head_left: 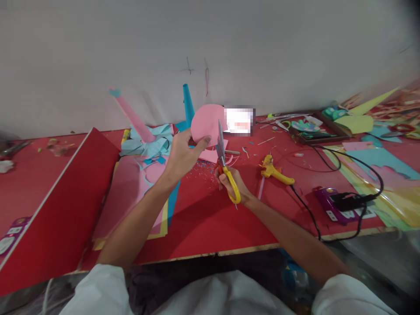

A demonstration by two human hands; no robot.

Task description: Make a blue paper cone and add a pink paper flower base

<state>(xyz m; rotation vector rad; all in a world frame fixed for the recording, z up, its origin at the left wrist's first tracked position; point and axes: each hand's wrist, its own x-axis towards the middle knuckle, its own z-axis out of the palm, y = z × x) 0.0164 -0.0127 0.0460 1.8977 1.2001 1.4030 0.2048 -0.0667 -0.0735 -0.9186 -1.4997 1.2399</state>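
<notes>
My left hand (pixel 184 153) pinches a rounded piece of pink paper (pixel 207 124) between thumb and fingers, raised above the table. My right hand (pixel 236 183) is closed around the scissors (pixel 232 184), which have yellow handles. Their blades point up and lie against the right edge of the pink paper; how far apart the blades are is hard to make out. Beneath the hands are small blue paper scraps (pixel 202 169) and pink offcuts (pixel 210 155). Just behind the paper stands a rolled blue paper cone (pixel 188 103).
A yellow glue gun (pixel 275 169) lies right of my hands, its cable running to a purple power strip (pixel 341 209). Left are stacked paper sheets (pixel 121 188), a pink paper cone (pixel 134 116) and an upright red partition (pixel 62 214). A cluttered tray (pixel 311 139) sits back right.
</notes>
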